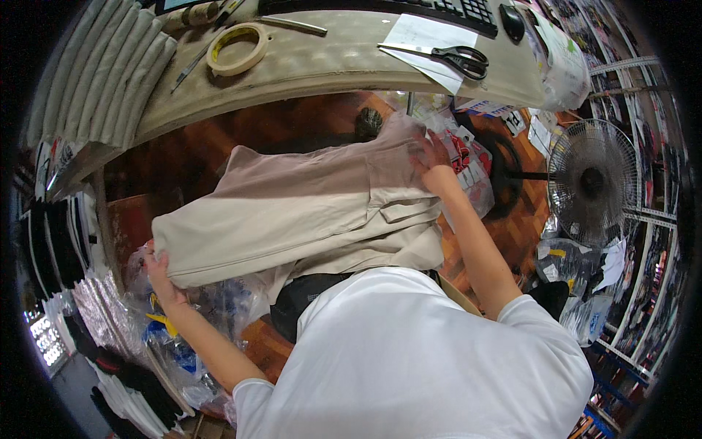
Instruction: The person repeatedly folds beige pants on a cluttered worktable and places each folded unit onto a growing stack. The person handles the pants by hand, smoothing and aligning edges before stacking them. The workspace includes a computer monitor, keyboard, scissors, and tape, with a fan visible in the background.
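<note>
Beige trousers [292, 227] stretch across my lap from left to right, with loose folds bunched on the near right side. At the far left my left hand [162, 274] grips the narrow lower end of a leg, thumb on top. My right hand [435, 164] is at the upper, waist-like end on the right. Its fingers are slightly blurred and curl onto the cloth. Shadow from the table falls over the far half of the fabric.
Ahead, the table [351, 77] carries masking tape [238, 50], scissors [461, 60], a keyboard [439, 11], a mouse [512, 23] and a stack of folded grey cloth [99, 69]. A fan [591, 179] stands right. Plastic bags [212, 311] lie at lower left, folded garments [58, 234] beyond.
</note>
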